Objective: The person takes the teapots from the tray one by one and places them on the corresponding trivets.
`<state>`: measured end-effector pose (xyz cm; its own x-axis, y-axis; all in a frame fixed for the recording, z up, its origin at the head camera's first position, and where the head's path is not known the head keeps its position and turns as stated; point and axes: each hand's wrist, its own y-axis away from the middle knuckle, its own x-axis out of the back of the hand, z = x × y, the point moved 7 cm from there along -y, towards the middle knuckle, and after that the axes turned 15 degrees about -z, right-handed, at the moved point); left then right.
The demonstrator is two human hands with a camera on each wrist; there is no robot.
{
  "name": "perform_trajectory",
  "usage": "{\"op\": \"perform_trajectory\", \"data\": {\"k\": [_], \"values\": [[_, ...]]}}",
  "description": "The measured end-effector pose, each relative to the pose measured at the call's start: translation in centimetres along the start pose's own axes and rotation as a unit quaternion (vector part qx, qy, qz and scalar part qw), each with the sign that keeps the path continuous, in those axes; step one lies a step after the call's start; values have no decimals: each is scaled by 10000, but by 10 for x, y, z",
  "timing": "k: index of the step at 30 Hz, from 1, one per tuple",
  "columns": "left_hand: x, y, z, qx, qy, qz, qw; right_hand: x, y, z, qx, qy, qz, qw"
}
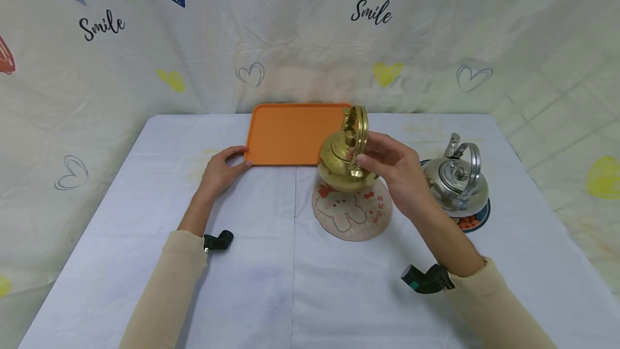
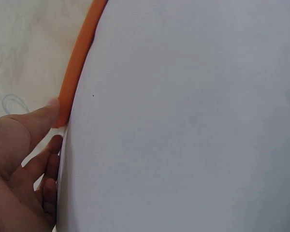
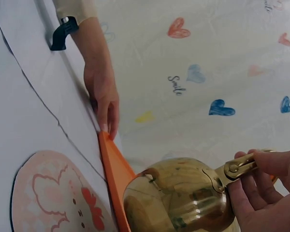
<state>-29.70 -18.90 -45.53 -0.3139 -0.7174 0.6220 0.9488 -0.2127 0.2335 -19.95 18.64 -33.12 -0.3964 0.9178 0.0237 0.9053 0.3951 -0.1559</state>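
Note:
My right hand (image 1: 391, 163) grips the upright handle of a gold metal teapot (image 1: 341, 163). The teapot hangs over the right front corner of an orange tray (image 1: 295, 136) and the far edge of a round rabbit-print mat (image 1: 353, 211). At the tray's near left corner, my left hand (image 1: 224, 171) pinches the rim between thumb and fingers. The left wrist view has the thumb against the orange rim (image 2: 79, 63), with the other fingers curled below it. In the right wrist view the gold teapot (image 3: 179, 198) is in front of part of the tray.
A silver teapot (image 1: 456, 182) stands on a round patterned coaster (image 1: 477, 222) to the right, close to my right forearm. The white cloth-covered table (image 1: 252, 290) ends at a printed curtain (image 1: 310, 31) behind the tray.

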Motion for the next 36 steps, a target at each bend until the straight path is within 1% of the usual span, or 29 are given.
{"op": "perform_trajectory", "data": {"k": [11, 22, 27, 36], "values": [[1, 2, 2, -5, 35, -9, 10000, 3, 7, 1, -66, 109, 128, 9998], [1, 4, 4, -9, 85, -13, 10000, 4, 16, 4, -138, 3, 98, 9999], [1, 4, 5, -38, 78, -2, 10000, 4, 18, 5, -249, 94, 111, 9996], [0, 1, 5, -46, 39, -15, 10000, 5, 22, 8, -248, 0, 105, 9996]]}}
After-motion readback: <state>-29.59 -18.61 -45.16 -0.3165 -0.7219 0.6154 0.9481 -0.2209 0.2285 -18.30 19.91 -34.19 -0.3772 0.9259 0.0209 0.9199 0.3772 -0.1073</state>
